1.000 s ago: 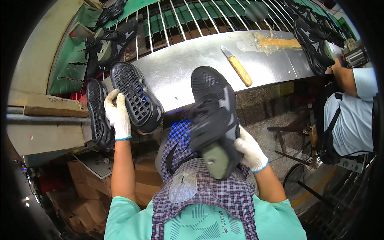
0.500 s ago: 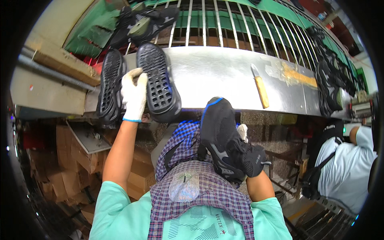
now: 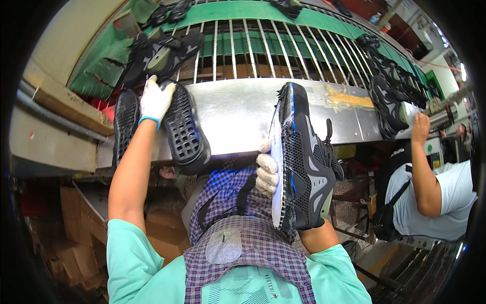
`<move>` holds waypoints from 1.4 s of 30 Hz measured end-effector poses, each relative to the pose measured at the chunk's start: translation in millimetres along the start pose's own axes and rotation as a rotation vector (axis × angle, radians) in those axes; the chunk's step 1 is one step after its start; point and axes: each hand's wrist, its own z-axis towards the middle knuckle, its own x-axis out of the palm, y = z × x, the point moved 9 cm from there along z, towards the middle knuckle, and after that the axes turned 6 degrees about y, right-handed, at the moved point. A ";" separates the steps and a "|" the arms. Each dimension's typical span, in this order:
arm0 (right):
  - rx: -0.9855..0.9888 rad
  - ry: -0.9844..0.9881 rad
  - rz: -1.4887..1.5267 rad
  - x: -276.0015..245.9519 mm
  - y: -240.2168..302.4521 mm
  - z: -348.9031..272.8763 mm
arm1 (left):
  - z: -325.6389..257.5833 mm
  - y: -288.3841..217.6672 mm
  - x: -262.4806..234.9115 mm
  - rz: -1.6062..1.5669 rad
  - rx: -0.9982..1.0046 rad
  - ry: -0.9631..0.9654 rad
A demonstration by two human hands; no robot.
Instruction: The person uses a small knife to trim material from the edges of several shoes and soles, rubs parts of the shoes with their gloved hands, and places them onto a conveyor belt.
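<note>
A gloved right hand [image 3: 267, 172] clamps a black-and-grey mesh sneaker [image 3: 302, 159] at the steel bench edge [image 3: 238, 114], while the gloved left hand [image 3: 155, 99] presses two upturned black soles [image 3: 183, 129]; a firm, steady grip seems wise.

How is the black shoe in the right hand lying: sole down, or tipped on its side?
Tipped on its side: the black shoe shows its mesh upper, with the pale sole edge against the right hand.
</note>
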 end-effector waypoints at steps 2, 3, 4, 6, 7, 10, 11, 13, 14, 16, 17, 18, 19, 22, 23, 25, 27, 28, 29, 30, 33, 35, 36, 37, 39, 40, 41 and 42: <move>-0.028 0.057 0.025 1.1 8.0 -2.3 | 4.3 1.9 0.3 -0.070 0.038 0.068; -0.042 0.084 0.038 0.0 10.7 -4.8 | 7.9 -5.3 5.1 -0.173 0.081 0.117; -0.048 0.160 0.091 -1.1 12.8 -5.3 | 5.8 -1.6 11.8 -0.393 0.021 0.152; -0.044 0.224 0.125 -3.2 14.6 -6.8 | 0.7 9.4 25.8 -0.807 -0.117 0.219; -0.037 0.256 0.144 -4.0 15.5 -6.3 | -0.4 9.2 36.2 -1.055 -0.162 0.348; -0.070 0.175 0.114 -5.4 20.3 -9.6 | -44.7 -34.2 39.7 -1.392 -0.256 0.481; -0.097 0.109 0.090 -4.8 21.5 -10.4 | -58.4 -56.1 30.4 -1.398 -0.200 0.527; -0.065 0.157 0.112 -0.4 22.2 -10.2 | -86.1 -109.3 14.1 -1.352 -0.111 0.572; -0.035 0.211 0.130 -0.6 22.4 -8.9 | -91.6 -125.7 8.5 -1.309 -0.043 0.569; -0.034 0.194 0.102 3.7 23.7 -12.2 | -109.1 -163.0 1.9 -1.273 0.034 0.556; -0.041 0.152 0.065 3.1 25.7 -17.2 | -119.0 -180.4 6.1 -1.294 0.090 0.616; -0.034 0.131 0.054 -2.1 25.1 -19.4 | -127.9 -189.1 3.5 -1.204 0.133 0.587; -0.036 0.092 0.028 -3.8 26.3 -24.9 | -137.5 -199.1 6.5 -1.136 0.172 0.571; -0.107 -0.276 -0.384 7.0 31.0 -42.6 | -177.3 -228.1 14.4 -0.888 0.377 0.589; -0.113 -0.353 -0.485 6.2 32.6 -52.4 | -192.1 -231.2 26.7 -0.819 0.401 0.688; -0.021 -0.642 -0.438 -31.9 27.7 -89.8 | -219.7 -229.2 62.2 -0.790 0.512 0.759; -0.015 -0.703 -0.306 -47.7 20.5 -118.1 | -232.5 -234.2 75.5 -0.840 0.568 0.853; -0.036 -0.724 -0.331 -52.5 19.7 -125.8 | -233.5 -238.8 65.8 -0.838 0.534 0.834; -0.057 -0.737 -0.362 -55.4 19.6 -131.3 | -229.9 -239.7 63.6 -0.855 0.513 0.846; -0.086 -0.759 -0.399 -59.9 18.6 -139.1 | -229.1 -239.7 66.9 -0.874 0.492 0.875; -0.164 -0.817 -0.482 -68.4 16.9 -160.2 | -228.9 -238.5 71.5 -0.980 0.501 0.851; -0.180 -0.844 -0.525 -72.8 16.5 -170.1 | -231.2 -241.8 61.7 -0.984 0.491 0.857; -0.178 -0.842 -0.542 -74.8 15.0 -170.0 | -234.6 -242.1 58.2 -0.990 0.449 0.897; -0.175 -0.828 -0.570 -75.1 12.5 -169.1 | -236.2 -243.8 53.4 -0.968 0.485 0.885; -0.154 -0.709 -0.654 -71.0 8.2 -152.8 | -238.9 -245.8 45.5 -0.929 0.548 0.861; -0.142 -0.652 -0.693 -66.6 6.6 -143.5 | -239.8 -246.7 42.6 -0.893 0.536 0.881; -0.123 -0.601 -0.730 -59.0 6.8 -136.1 | -240.4 -248.8 38.3 -0.869 0.531 0.890; -0.105 -0.552 -0.774 -46.3 9.5 -128.2 | -241.2 -251.5 34.3 -0.852 0.529 0.898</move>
